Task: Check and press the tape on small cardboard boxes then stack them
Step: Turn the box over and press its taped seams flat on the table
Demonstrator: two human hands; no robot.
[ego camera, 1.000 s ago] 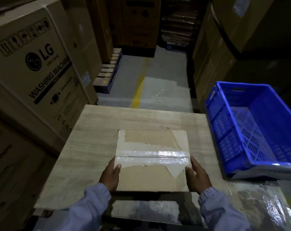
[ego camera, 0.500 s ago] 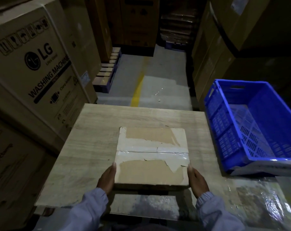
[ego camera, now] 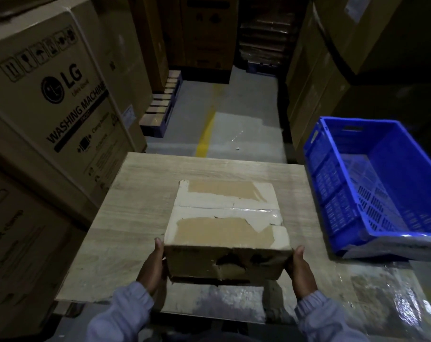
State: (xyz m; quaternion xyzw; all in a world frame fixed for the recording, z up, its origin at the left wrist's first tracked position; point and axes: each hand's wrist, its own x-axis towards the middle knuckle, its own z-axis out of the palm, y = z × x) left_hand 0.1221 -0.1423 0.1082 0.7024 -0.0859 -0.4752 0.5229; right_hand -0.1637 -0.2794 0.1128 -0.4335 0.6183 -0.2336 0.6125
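Hands at the near corners of the cardboard box [ego camera: 224, 233]: left hand [ego camera: 151, 267] at 7 o'clock, right hand [ego camera: 301, 270] at 5 o'clock. Thumbs lie up along the edges; fingers are hidden against the sides. Each grip holds the box. It sits mid-tabletop [ego camera: 140, 218], with clear tape [ego camera: 224, 209] across its torn top and its near face ripped. Blue crate [ego camera: 372, 188] at 3 o'clock, just beside the tabletop. Washing machine carton [ego camera: 61, 99] stacked at 10 o'clock. Grey floor [ego camera: 234, 129] with yellow line [ego camera: 205, 134] at 12 o'clock, between carton walls. Light dim.
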